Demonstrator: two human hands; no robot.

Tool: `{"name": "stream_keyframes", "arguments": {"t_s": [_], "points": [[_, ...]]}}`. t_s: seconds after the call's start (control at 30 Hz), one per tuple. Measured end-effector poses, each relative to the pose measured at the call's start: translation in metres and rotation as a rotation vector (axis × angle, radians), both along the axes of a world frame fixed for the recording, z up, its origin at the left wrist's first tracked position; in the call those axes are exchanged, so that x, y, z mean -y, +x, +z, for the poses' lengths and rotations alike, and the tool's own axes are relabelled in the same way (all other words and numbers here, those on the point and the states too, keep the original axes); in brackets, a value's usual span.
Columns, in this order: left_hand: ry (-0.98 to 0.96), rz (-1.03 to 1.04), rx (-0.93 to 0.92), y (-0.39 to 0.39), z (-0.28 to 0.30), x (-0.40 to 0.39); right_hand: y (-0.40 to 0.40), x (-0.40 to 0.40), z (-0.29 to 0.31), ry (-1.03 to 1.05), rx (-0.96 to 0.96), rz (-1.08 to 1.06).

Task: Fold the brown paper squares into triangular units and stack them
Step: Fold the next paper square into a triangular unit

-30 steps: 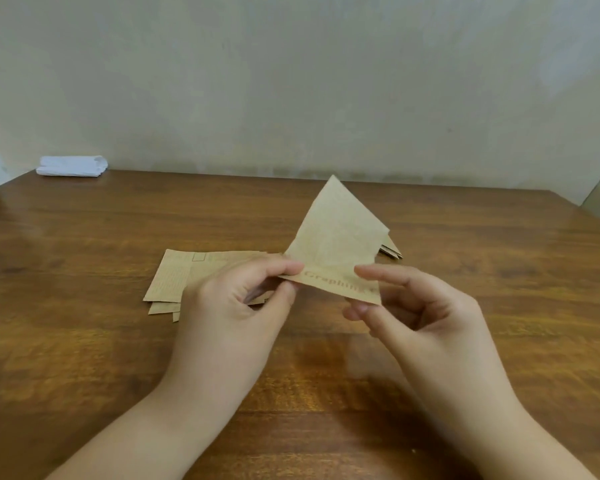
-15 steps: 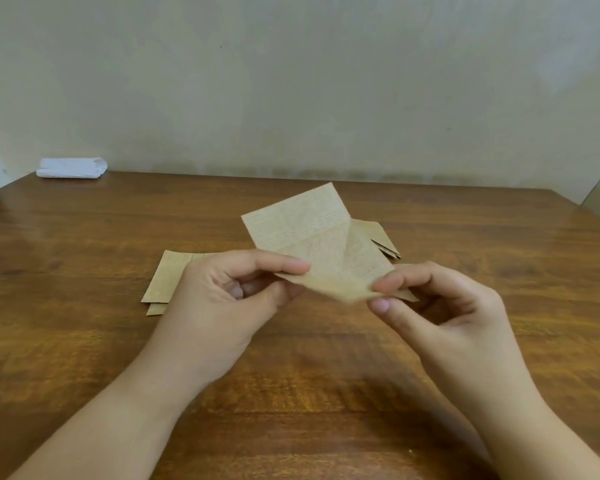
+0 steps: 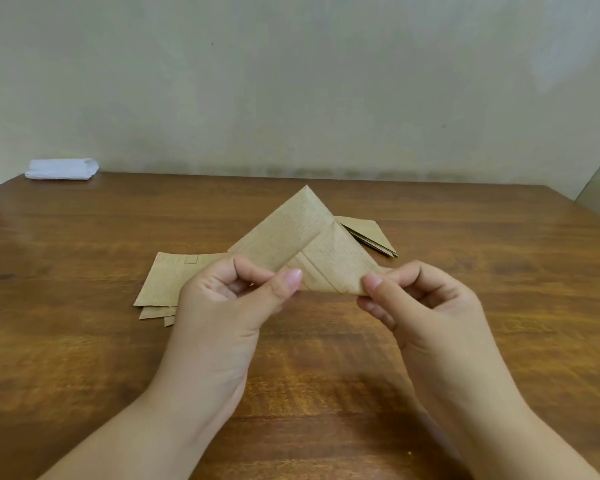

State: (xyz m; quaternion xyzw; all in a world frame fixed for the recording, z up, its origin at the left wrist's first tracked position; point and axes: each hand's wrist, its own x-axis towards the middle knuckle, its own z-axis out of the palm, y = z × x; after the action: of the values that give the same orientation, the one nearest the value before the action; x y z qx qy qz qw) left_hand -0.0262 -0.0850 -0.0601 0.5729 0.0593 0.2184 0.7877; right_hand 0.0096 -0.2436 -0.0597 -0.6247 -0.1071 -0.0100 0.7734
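A brown paper piece (image 3: 305,237), folded into a triangle with its point up, is held above the wooden table (image 3: 84,341). My left hand (image 3: 232,306) pinches its lower left edge between thumb and forefinger. Its lower right corner is pinched by my right hand (image 3: 420,303). Behind my left hand lies a pile of flat brown paper squares (image 3: 167,282), partly hidden. A stack of folded triangular units (image 3: 371,235) lies behind the held paper, to the right.
A folded white cloth (image 3: 61,169) lies at the table's far left corner against the pale wall. The table's right edge runs diagonally at the far right.
The paper was turned and folded from a loose open sheet into a compact triangle with its point up. Both hands shifted their pinch along the lower edge.
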Motion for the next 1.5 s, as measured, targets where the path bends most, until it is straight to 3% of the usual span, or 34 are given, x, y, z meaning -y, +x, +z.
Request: {"name": "stream_keyframes", "arguments": {"t_s": [0.3,0.4,0.5,0.67,0.8,1.03,1.23,1.5], "points": [[0.095,0.048,0.038,0.001,-0.006,0.007,-0.002,-0.006,0.001,-0.033,-0.03,0.003],[0.112,0.067,-0.016,0.003,-0.006,-0.003,0.0,0.002,0.003,-0.152,0.022,-0.044],[0.377,0.1,-0.04,0.003,0.001,-0.021,0.0,0.011,0.006,-0.373,0.15,0.019],[0.874,-0.239,-0.134,-0.004,0.015,-0.026,-0.002,0.015,0.006,-0.594,0.297,0.245],[0.775,-0.301,-0.145,-0.008,0.015,-0.02,-0.004,0.013,0.007,-0.571,0.304,0.247],[0.545,-0.295,-0.05,-0.007,0.01,-0.019,-0.004,0.011,0.006,-0.42,0.132,0.162],[0.537,-0.287,-0.055,-0.006,0.009,-0.019,-0.003,0.01,0.005,-0.385,0.089,0.148],[0.557,-0.211,-0.078,-0.005,0.006,-0.016,-0.005,0.01,0.008,-0.486,0.115,0.141]]}}
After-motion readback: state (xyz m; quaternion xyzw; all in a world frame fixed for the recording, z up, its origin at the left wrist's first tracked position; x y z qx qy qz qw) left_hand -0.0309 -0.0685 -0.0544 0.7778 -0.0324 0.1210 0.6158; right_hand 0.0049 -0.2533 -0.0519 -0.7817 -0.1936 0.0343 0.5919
